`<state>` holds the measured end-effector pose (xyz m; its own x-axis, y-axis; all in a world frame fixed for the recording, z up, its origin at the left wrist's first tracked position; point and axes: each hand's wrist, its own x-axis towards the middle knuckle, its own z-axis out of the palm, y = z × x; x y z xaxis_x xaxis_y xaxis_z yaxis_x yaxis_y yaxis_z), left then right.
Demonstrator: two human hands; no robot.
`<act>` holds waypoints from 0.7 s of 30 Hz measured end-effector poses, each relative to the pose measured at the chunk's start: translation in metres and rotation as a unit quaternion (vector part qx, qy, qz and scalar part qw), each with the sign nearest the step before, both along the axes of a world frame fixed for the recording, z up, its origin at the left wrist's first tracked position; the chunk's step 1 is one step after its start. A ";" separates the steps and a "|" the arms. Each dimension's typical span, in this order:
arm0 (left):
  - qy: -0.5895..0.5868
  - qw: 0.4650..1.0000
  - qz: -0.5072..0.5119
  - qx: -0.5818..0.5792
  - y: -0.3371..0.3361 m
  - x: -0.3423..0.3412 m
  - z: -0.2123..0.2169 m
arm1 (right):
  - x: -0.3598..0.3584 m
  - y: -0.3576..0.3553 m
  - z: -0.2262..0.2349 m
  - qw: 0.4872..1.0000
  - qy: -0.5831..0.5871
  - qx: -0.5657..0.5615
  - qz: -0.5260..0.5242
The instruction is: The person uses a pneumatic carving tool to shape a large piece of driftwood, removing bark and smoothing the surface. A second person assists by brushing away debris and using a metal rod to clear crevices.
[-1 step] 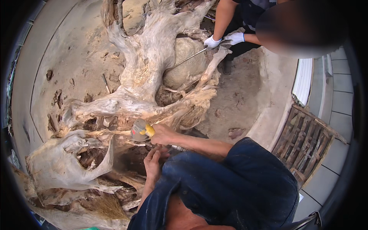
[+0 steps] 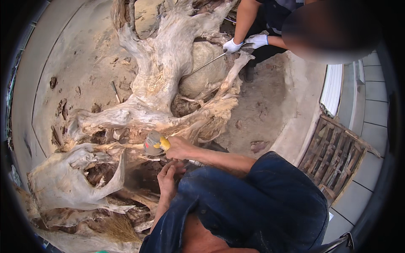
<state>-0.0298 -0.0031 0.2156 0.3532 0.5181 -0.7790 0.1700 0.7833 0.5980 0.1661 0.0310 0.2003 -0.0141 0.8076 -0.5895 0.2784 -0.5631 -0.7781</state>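
My right hand [image 2: 179,148] is wrapped round a yellow tool with a round grey head [image 2: 152,143] that carries a small red mark. The tool's exact kind is not clear. Its head lies against the pale, weathered tree root [image 2: 139,118]. Just below it, my left hand [image 2: 167,176] is closed, with its fingers curled near a dark hollow in the wood. What those fingers hold is partly hidden and blurred.
Across the root, a co-worker's white-gloved hands [image 2: 244,44] hold a long metal rod [image 2: 206,66] beside a rounded stone-like mass [image 2: 207,63]. Left lies a slim tool [image 2: 115,92] among bark scraps. A slatted wooden pallet [image 2: 333,156] stands right; bristles [image 2: 120,227] show at lower left.
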 end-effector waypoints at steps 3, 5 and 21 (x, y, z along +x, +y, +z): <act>0.011 1.000 -0.002 -0.006 0.021 -0.011 -0.003 | -0.013 0.006 -0.004 0.993 0.094 -0.028 -0.069; 0.009 1.000 0.013 0.001 0.032 -0.009 0.003 | -0.013 0.014 0.011 0.990 0.091 -0.067 -0.079; 0.047 0.996 0.067 0.019 0.044 -0.033 -0.003 | -0.025 0.040 -0.007 0.970 0.177 -0.129 -0.101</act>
